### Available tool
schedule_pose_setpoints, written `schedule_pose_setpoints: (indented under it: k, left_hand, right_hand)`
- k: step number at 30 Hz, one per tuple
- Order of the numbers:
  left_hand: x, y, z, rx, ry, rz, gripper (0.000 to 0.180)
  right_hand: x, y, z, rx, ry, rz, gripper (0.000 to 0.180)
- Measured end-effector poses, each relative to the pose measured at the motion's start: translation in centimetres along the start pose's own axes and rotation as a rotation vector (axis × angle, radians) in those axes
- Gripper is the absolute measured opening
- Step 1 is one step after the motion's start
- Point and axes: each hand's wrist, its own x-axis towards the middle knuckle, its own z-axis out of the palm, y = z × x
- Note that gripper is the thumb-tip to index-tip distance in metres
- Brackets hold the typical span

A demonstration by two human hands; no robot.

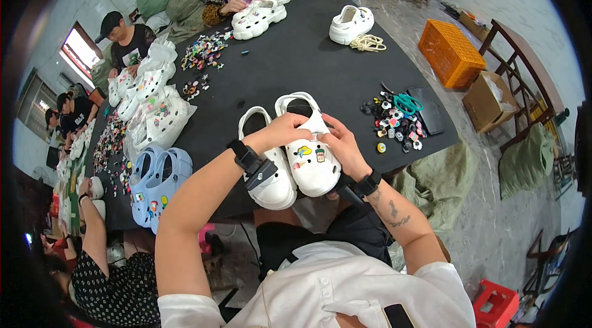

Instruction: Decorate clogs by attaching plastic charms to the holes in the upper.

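Note:
A pair of white clogs lies toe toward me at the table's near edge. My left hand (pixel 287 132) and my right hand (pixel 343 145) are both closed on the right-hand clog (pixel 316 175), their fingertips meeting near its strap end and upper. Whether a small piece is pinched between them is too small to tell. Colourful charms sit on its upper, among them a yellow one (pixel 303 151) and a green jar-shaped one (pixel 320 155). Touching it on the left is the other white clog (pixel 277 183), partly behind my left wrist; its visible upper shows no charms.
Loose charms (pixel 394 121) lie to the right with teal-handled scissors (pixel 407 105) and a dark tray (pixel 427 109). A white clog (pixel 351 24) with cord stands far off. Blue clogs (pixel 157 183) and bagged clogs (pixel 159 115) are left. Co-workers sit along the table (pixel 277 69).

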Motion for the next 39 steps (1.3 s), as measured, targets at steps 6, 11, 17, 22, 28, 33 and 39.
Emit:
schedule_pose_setpoints:
  k: [6, 11, 17, 22, 28, 33, 39]
  left_hand:
    - [0.0, -0.7, 0.4, -0.055, 0.074, 0.079, 0.026]
    - [0.2, -1.2, 0.5, 0.026, 0.102, 0.128, 0.026]
    - [-0.1, -0.1, 0.5, 0.090, 0.084, 0.117, 0.030]
    - [-3.7, 3.0, -0.3, 0.422, 0.402, 0.237, 0.038]
    - [-14.2, -0.4, 1.2, -0.122, 1.035, 0.283, 0.050]
    - [-15.0, -11.5, 9.1, 0.080, 1.072, 0.196, 0.088]
    - [-12.2, -8.1, 14.3, -0.498, 1.145, 0.253, 0.106]
  right_hand:
    - [-0.1, -0.4, 0.7, -0.077, 0.020, 0.000, 0.062]
    - [0.2, -0.1, 0.7, -0.155, 0.048, -0.025, 0.062]
    - [-0.2, -1.0, -0.2, -0.076, -0.041, 0.014, 0.061]
    - [-1.0, 1.0, -3.1, -0.095, 0.024, -0.102, 0.048]
    - [-3.9, 1.8, -4.3, 0.052, 0.048, -0.234, 0.043]
    - [-5.2, 3.3, -0.3, -0.315, 0.045, -0.305, 0.075]
    - [-8.0, 4.0, 2.2, -0.414, 0.055, -0.349, 0.109]
